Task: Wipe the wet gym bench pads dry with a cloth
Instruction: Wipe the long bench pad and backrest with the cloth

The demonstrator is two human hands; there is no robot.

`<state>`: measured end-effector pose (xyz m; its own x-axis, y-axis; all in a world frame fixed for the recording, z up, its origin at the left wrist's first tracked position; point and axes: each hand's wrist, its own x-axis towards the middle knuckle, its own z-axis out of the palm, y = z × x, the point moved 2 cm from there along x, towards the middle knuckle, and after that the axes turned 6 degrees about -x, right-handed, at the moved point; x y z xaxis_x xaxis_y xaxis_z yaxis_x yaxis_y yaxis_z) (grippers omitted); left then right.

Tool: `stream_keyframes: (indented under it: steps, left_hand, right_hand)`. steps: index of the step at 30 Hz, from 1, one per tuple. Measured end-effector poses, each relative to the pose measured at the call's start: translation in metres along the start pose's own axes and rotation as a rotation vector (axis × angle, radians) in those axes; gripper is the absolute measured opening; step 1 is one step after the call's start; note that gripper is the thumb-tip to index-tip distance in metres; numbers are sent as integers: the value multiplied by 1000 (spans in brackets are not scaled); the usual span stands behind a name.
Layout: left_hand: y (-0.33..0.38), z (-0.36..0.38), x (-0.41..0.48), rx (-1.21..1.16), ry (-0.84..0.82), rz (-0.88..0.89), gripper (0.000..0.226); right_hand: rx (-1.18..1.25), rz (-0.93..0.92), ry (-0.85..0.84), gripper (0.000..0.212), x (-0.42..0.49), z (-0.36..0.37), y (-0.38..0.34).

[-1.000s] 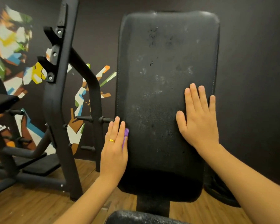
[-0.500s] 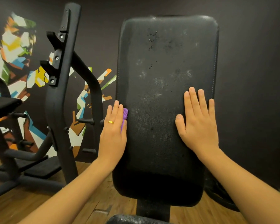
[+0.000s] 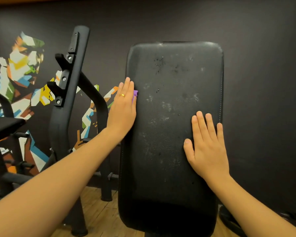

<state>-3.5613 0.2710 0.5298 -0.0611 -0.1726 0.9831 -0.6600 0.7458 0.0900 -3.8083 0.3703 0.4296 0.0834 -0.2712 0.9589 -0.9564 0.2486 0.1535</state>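
A dark matte wall [image 3: 263, 82] filled the background, with a multicoloured angular mural [image 3: 20, 69] painted over its left part. In front of it stood the bench's upright black back pad [image 3: 169, 159], a tall rounded rectangle with stitched seams down both sides. Pale smears and small dark droplets were scattered over its upper and middle face. To the left of the pad rose a black metal rack upright [image 3: 67, 103] with bolted hooks, and at the far left edge of the view was another black padded seat [image 3: 3, 125]. Wooden plank floor [image 3: 99, 212] showed below the rack and beside the pad's lower left corner.

Both bare forearms reached in from the bottom of the view. The right hand [image 3: 207, 147] lay flat on the pad's face near its right edge, about halfway up. Its fingers were straight and close together, the thumb was spread to the left, and it held nothing. The left hand [image 3: 123, 110] was set against the pad's left edge, higher than the right hand, with its fingers straight and pointing up; its thumb was out of sight. Under it a purple cloth [image 3: 135, 94] was pressed to the left edge of the pad, only a small bunched corner peeking out beside the fingers. A gold ring [image 3: 122, 95] sat on one finger of the left hand.
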Motion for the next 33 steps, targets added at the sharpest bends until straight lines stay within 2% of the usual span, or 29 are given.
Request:
stream_keyframes:
  steps: [6, 9, 15, 20, 23, 25, 28, 30, 33]
  left_hand:
    - [-4, -1, -42, -6, -60, 42, 56]
    - [-5, -3, -33, 10, -68, 39, 55]
    - [2, -9, 30, 142, -76, 72, 52]
    - [20, -26, 95, 64, -79, 52, 50]
    - [22, -36, 136, 61, -161, 70, 52]
    - [19, -45, 150, 85, -226, 144, 52]
    - [14, -54, 156, 194, -372, 365, 55]
    - [13, -57, 162, 233, -436, 424, 57]
    - [16, -56, 168, 269, -448, 473, 55]
  right_hand:
    - [3, 3, -21, 70, -1, -2, -1]
    - [4, 3, -22, 70, -1, -2, 0]
    - [18, 2, -21, 70, -1, -1, 0]
    - [25, -1, -36, 70, -2, -3, 0]
    - [24, 1, -40, 70, -2, -2, -1]
    - [21, 4, -32, 70, -2, -2, -1]
    - [22, 4, -22, 70, -2, -2, -1]
    - [21, 4, -24, 70, -2, -2, -1]
    - [9, 2, -32, 70, -2, -1, -1]
